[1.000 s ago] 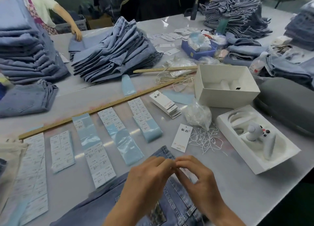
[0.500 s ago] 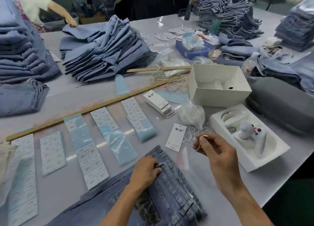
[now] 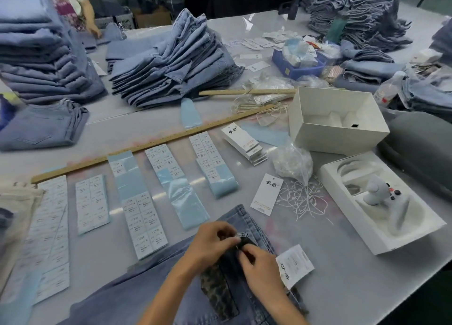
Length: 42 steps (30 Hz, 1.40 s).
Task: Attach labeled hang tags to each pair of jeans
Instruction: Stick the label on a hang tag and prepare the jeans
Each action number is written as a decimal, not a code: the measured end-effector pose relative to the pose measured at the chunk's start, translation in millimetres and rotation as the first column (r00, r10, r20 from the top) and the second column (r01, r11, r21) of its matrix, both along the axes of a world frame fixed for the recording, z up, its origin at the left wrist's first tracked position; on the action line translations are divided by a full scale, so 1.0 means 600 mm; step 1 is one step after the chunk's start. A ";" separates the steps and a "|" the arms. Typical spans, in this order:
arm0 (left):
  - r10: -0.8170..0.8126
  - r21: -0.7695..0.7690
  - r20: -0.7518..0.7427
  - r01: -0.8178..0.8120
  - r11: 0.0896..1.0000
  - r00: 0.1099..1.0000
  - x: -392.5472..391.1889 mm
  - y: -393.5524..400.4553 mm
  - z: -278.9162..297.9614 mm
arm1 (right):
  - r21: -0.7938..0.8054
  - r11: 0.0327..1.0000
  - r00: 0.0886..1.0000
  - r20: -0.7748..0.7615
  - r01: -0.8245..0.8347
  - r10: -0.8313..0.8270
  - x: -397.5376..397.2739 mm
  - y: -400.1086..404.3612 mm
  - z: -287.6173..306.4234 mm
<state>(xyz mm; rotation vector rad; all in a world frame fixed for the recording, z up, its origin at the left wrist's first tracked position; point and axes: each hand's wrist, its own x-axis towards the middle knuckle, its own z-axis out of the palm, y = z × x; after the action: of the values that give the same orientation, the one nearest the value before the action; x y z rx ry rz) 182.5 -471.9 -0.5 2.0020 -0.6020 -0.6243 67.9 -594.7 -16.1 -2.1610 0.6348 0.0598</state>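
Head view: both hands [image 3: 234,247] pinch the jeans [image 3: 151,290] waistband; tag [image 3: 294,266] beside it, light, stiff; denim soft.

This is a garment finishing workroom, a packing floor for denim. A long wooden ruler [image 3: 151,141] lies slantwise across the grey surface [image 3: 354,288]. Beyond it rise tall stacks of folded jeans [image 3: 171,63], with more piles [image 3: 354,16] far behind it to the right. On the near side of the ruler lie rows of printed size-sticker strips [image 3: 144,217], a bundle of white hang tags [image 3: 244,140] and loose white strings [image 3: 303,200]. Behind the stacks, another worker [image 3: 78,9] stands at the same surface.
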 end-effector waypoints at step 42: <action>0.039 0.106 -0.015 -0.037 0.994 0.999 -0.036 0.000 -0.032 | 0.145 0.964 0.952 0.182 0.223 -0.248 -0.023 0.019 -0.059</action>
<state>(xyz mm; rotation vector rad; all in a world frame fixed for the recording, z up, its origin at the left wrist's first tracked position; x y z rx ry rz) 161.1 -471.7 -19.5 2.0999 -0.5295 -0.6612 54.3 -583.2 -51.7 -1.9287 0.7475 -0.2373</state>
